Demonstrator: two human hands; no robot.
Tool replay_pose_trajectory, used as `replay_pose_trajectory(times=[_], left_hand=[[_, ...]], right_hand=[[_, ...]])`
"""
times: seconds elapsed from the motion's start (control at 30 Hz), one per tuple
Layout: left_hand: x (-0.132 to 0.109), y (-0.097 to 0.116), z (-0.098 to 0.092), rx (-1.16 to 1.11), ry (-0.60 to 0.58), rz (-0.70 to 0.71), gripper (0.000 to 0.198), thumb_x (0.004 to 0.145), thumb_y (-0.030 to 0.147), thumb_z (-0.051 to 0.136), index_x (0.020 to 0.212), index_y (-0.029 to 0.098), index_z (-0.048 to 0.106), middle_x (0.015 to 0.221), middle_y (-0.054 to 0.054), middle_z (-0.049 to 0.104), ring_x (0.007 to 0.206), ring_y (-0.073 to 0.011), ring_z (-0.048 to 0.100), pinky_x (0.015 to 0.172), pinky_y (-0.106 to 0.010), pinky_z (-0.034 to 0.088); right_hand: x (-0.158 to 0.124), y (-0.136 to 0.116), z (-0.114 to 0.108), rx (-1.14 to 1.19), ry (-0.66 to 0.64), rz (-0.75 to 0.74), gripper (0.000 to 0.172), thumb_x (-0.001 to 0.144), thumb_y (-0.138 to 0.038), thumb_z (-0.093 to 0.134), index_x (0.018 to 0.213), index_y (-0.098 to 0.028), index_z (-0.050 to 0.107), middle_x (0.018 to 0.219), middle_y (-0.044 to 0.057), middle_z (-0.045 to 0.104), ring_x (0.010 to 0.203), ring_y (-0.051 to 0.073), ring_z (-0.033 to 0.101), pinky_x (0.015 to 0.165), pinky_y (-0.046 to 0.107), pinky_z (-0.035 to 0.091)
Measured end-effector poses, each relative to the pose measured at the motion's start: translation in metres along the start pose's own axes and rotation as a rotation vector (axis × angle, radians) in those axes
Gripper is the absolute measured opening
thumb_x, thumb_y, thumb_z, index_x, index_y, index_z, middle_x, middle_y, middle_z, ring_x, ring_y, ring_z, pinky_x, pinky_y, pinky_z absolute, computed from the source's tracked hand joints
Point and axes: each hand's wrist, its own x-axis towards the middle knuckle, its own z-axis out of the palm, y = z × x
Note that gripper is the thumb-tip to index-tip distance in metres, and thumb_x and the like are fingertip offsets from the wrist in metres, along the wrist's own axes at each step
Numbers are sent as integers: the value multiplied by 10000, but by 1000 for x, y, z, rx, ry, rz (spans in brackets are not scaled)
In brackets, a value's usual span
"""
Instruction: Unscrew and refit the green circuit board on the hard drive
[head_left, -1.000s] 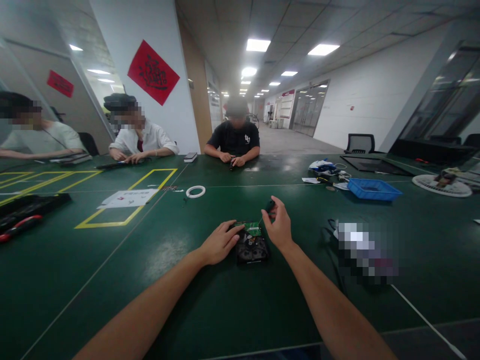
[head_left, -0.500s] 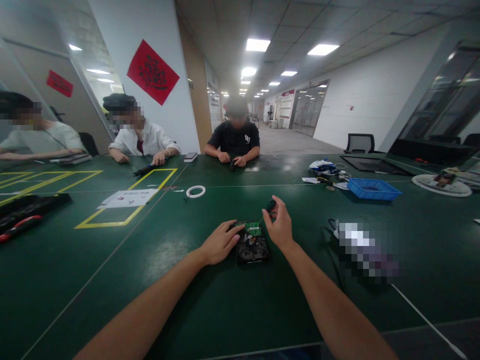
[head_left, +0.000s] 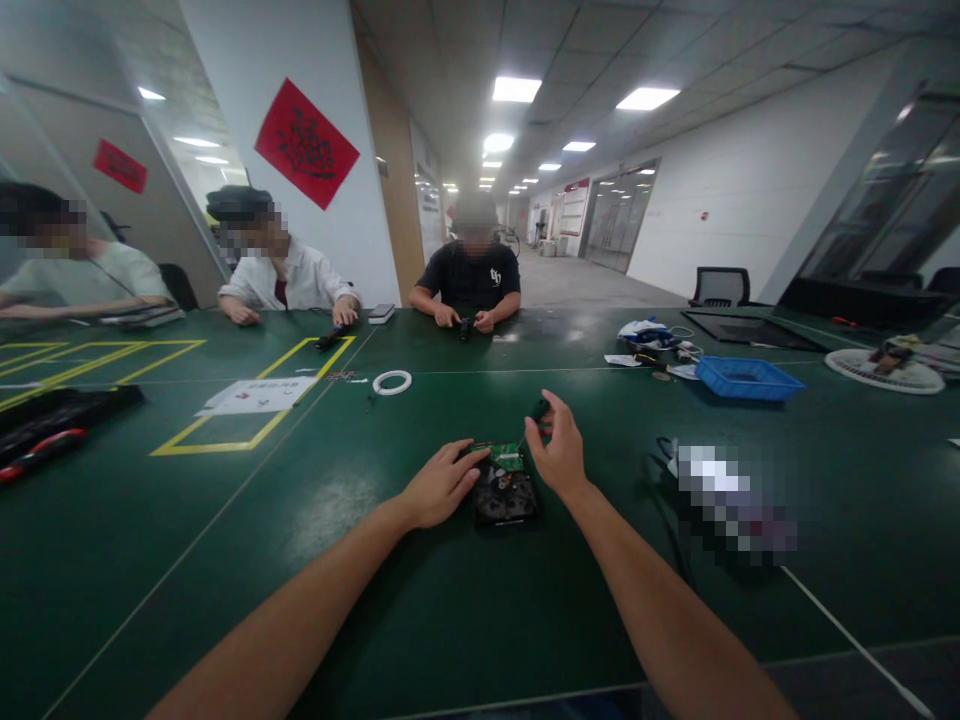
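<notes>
A black hard drive [head_left: 507,500] with a green circuit board [head_left: 508,457] at its far end lies on the green table. My left hand [head_left: 444,485] rests at its left edge, fingers stretched out and touching the board side. In my right hand [head_left: 557,445] is a screwdriver [head_left: 539,409] with a dark handle, pinched between thumb and fingers. Its thin shaft slants down to the right side of the circuit board. The exact spot where the tip meets the drive is too small to make out.
A blue tray [head_left: 748,379] and a white-and-blue bundle with cables [head_left: 646,335] stand at the back right. A white ring [head_left: 392,383] and a paper sheet [head_left: 259,396] lie left of the drive. A pixelated object [head_left: 731,495] sits to the right. Three people sit across the table.
My hands and the hard drive stay almost in place. Across the table, the person in white has shifted a dark object and hand to the right.
</notes>
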Motion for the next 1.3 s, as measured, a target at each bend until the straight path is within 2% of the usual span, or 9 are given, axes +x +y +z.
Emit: replay_pose_trajectory(times=[0.27, 0.43, 0.5, 0.73, 0.8, 0.9, 0.97, 1.13, 1.3], left_hand=[[0, -1, 0, -3, 12, 11, 537, 1047, 483, 286, 1523, 271, 417, 1533, -113, 397, 1406, -296, 377, 1169, -532, 333], [0, 0, 0, -7, 11, 0, 537, 1046, 486, 288, 1515, 268, 430, 1537, -117, 393, 1413, -297, 373, 1173, -528, 329], [0, -1, 1, -9, 18, -3, 532, 1045, 486, 293, 1510, 270, 438, 1534, -115, 398, 1414, -296, 376, 1175, -524, 327], [0, -3, 4, -16, 53, -12, 496, 1042, 458, 327, 1480, 275, 472, 1524, -113, 393, 1394, -293, 403, 1156, -515, 368], [0, -3, 5, -13, 71, -9, 479, 1040, 442, 346, 1463, 269, 490, 1516, -115, 397, 1383, -289, 416, 1150, -511, 380], [1, -3, 6, 10, 110, 9, 446, 1035, 411, 376, 1425, 255, 527, 1505, -118, 410, 1381, -288, 414, 1145, -510, 390], [1, -1, 6, 28, 135, 35, 422, 1032, 384, 388, 1402, 252, 542, 1498, -113, 425, 1387, -285, 405, 1150, -515, 384], [1, 4, 4, 19, 172, 52, 358, 1024, 346, 410, 1328, 238, 566, 1455, -105, 479, 1368, -269, 429, 1145, -507, 393], [2, -2, 7, -46, 286, -88, 317, 1009, 323, 419, 1278, 197, 529, 1366, -127, 524, 1311, -256, 483, 1130, -493, 409]], right_hand=[[2, -8, -5, -105, -3, -52, 466, 959, -355, 566, 1397, -222, 475, 1144, 106, 636, 834, 213, 627, 803, 415, 576], [2, -8, -5, -25, -38, -63, 462, 984, -304, 512, 1435, -228, 448, 1268, 128, 603, 995, 234, 645, 873, 413, 577], [2, -7, -5, -14, -31, -61, 472, 986, -298, 509, 1446, -226, 437, 1283, 132, 601, 1003, 235, 651, 893, 420, 576], [4, -12, -8, -51, 2, -37, 442, 961, -375, 569, 1376, -233, 512, 1153, 111, 606, 802, 201, 634, 758, 399, 600], [4, -12, -8, -32, -7, -45, 451, 970, -358, 548, 1401, -235, 494, 1184, 119, 601, 853, 208, 645, 771, 390, 604], [3, -10, -6, -16, -20, -63, 474, 993, -304, 485, 1458, -229, 440, 1282, 136, 588, 1035, 238, 646, 890, 414, 587], [3, -8, -5, -24, -13, -60, 486, 995, -297, 478, 1472, -224, 421, 1301, 139, 593, 1074, 248, 645, 932, 436, 573], [1, -6, -2, -9, 38, -21, 454, 966, -353, 564, 1387, -214, 469, 1246, 130, 616, 933, 220, 672, 822, 407, 611], [2, -10, -4, 9, 34, -48, 395, 967, -359, 557, 1333, -222, 496, 1235, 128, 595, 927, 217, 660, 770, 391, 616]])
